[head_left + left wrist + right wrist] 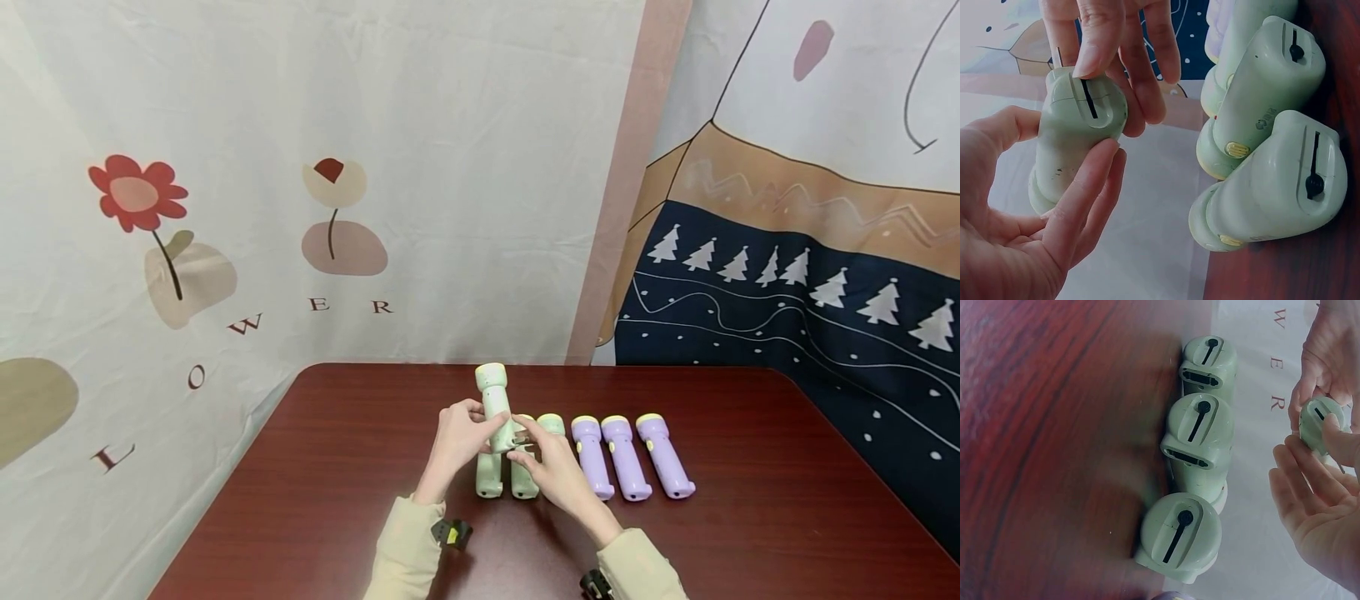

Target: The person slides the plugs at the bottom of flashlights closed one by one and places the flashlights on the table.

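Note:
A pale green flashlight is raised over the table, its lens head up and away from me. My left hand grips its body, thumb on one side and fingers round the other. At the tail end my right hand holds it with the thumb on the slotted end face and the fingers along the side. A thin metal prong sticks out beside that thumb. On the table below, three more green flashlights lie in a row, the closest one showing a black slider in its slot.
Right of the green ones lie three purple flashlights with yellow rims, side by side. All rest on a dark reddish-brown table. Behind its far edge hangs a printed cloth. Each wrist carries a small black camera mount.

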Demonstrator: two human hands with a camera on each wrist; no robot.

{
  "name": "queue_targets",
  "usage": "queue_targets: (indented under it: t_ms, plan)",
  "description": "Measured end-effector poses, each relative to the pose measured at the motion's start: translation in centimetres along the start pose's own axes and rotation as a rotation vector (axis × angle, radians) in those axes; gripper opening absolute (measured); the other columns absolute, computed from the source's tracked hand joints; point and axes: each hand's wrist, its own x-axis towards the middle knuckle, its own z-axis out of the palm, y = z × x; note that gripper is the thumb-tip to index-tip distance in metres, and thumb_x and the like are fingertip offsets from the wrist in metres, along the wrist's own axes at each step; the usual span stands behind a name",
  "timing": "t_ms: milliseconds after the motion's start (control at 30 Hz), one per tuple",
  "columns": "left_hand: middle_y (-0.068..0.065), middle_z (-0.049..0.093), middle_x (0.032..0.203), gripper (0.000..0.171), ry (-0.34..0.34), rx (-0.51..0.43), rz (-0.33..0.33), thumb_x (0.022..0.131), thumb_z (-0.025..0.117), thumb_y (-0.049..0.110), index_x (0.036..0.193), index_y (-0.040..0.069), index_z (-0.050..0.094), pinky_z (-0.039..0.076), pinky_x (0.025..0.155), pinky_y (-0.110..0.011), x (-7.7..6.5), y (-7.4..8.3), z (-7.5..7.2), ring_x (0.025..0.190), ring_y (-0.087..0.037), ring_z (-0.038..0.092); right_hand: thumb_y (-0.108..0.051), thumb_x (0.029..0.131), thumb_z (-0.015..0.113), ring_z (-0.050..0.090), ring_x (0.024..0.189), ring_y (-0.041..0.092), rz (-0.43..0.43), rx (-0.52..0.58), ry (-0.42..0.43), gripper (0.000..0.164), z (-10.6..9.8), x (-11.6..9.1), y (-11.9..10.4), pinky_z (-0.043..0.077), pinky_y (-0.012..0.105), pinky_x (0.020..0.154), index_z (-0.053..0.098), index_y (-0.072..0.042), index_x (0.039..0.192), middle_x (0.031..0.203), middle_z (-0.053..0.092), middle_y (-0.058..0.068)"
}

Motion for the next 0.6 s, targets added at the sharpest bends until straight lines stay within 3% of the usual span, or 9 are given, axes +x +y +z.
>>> queue_targets:
  t_ms: [400,600]
  plan:
    - [-0.02,0.069,0.086,0.04,0.03,0.022,0.023,0.076,0.075,0.028,0.093,-0.006,0.061,0.056,0.053,-0.036,-0.01,-0.22,0.32,0.052,-0.018,0.066,-0.005,0.076,0.073,0.069,0.087,0.02,-0.047,-0.068,0.084,0.045,0.16,-0.08,-0.02,0.054,0.031,0.073,0.062,0.002,0.12,0.099,0.073,0.012]
    - [-0.019,0.069,0.081,0.037,0.043,0.016,0.024,0.075,0.076,0.023,0.091,-0.005,0.059,0.056,0.052,-0.038,-0.09,-0.14,0.55,0.051,-0.014,0.064,-0.004,0.074,0.075,0.068,0.086,0.016,-0.058,-0.077,0.113,0.042,0.26,-0.08,0.18,0.052,0.025,0.071,0.065,-0.001,0.115,0.096,0.074,0.01]
